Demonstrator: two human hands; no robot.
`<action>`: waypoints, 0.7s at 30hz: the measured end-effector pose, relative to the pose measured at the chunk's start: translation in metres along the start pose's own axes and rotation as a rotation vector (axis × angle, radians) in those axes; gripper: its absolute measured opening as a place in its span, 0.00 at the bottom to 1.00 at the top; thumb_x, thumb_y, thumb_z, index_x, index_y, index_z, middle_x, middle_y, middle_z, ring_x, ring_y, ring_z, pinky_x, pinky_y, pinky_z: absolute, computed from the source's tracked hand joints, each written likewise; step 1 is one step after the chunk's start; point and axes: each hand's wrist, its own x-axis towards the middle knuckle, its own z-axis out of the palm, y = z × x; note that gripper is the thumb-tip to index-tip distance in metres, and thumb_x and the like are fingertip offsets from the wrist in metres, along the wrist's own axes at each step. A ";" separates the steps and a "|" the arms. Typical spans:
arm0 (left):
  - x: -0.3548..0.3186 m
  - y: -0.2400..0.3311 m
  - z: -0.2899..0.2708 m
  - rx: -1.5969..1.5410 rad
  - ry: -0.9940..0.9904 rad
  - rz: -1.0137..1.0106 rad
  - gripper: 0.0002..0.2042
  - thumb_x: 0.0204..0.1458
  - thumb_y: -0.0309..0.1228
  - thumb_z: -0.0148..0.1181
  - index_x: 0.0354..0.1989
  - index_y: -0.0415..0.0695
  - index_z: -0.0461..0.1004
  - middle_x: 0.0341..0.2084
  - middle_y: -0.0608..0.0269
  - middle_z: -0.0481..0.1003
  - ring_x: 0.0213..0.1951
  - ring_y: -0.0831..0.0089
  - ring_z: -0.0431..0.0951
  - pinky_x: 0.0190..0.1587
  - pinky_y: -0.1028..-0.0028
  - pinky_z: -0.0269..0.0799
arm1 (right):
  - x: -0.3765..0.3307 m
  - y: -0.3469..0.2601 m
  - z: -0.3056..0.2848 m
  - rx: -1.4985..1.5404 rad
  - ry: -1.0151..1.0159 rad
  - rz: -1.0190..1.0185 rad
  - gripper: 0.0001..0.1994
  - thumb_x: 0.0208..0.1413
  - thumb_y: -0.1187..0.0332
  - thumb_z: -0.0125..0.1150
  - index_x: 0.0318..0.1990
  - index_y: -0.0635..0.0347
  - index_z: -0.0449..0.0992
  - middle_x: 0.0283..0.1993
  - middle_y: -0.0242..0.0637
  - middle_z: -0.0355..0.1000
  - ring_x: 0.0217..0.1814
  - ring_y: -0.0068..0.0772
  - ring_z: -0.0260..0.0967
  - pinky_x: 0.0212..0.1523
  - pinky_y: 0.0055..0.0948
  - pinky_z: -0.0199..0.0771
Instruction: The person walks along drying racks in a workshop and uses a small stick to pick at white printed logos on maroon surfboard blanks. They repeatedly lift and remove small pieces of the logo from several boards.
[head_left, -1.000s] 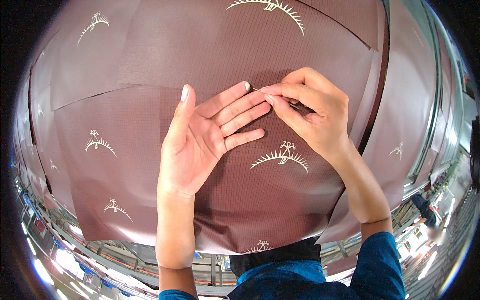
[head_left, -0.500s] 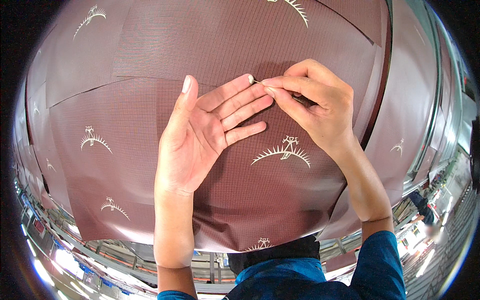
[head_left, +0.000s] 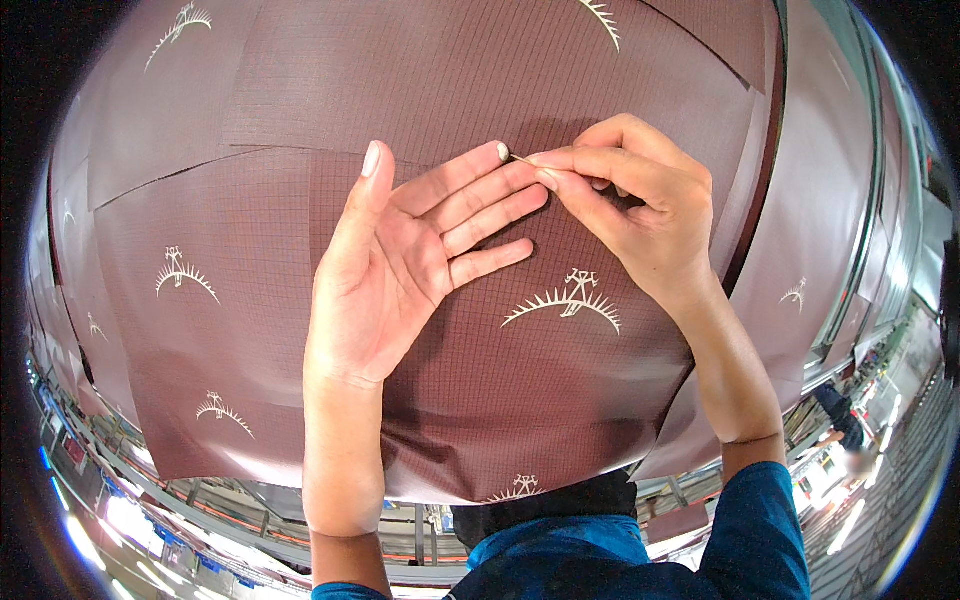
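Nearest, left hand [head_left: 400,270] lies open, palm up, fingers spread flat on the brown cloth [head_left: 300,100], gripping nothing, likely to pin it taut. Just beyond its fingertips, right hand [head_left: 640,215] pinches a thin pin [head_left: 522,159] between thumb and forefinger, other fingers curled. Pin sits at the pinch, long axis near level, free end pointing left to the left index tip. Farther off, overlapping cloth panels with white sunburst prints [head_left: 565,300].
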 end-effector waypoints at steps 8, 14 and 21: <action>-0.002 0.004 -0.006 0.075 -0.033 0.012 0.39 0.69 0.55 0.28 0.68 0.25 0.54 0.66 0.28 0.58 0.68 0.43 0.62 0.67 0.53 0.63 | -0.039 -0.029 -0.025 -0.028 -0.027 0.095 0.10 0.44 0.80 0.71 0.36 0.59 0.85 0.32 0.34 0.74 0.30 0.27 0.73 0.33 0.21 0.72; -0.002 0.013 0.009 0.131 0.067 0.030 0.34 0.68 0.51 0.39 0.66 0.28 0.58 0.60 0.32 0.66 0.62 0.47 0.70 0.62 0.52 0.70 | -0.087 -0.035 -0.010 -0.118 -0.062 0.037 0.13 0.38 0.81 0.72 0.34 0.58 0.85 0.31 0.34 0.73 0.32 0.30 0.71 0.31 0.26 0.71; -0.006 0.015 0.013 0.112 0.035 0.058 0.36 0.68 0.54 0.37 0.61 0.26 0.64 0.60 0.31 0.67 0.63 0.44 0.69 0.63 0.48 0.68 | -0.091 -0.035 0.001 -0.169 -0.022 -0.119 0.15 0.34 0.80 0.73 0.34 0.56 0.84 0.31 0.32 0.72 0.31 0.32 0.70 0.33 0.28 0.71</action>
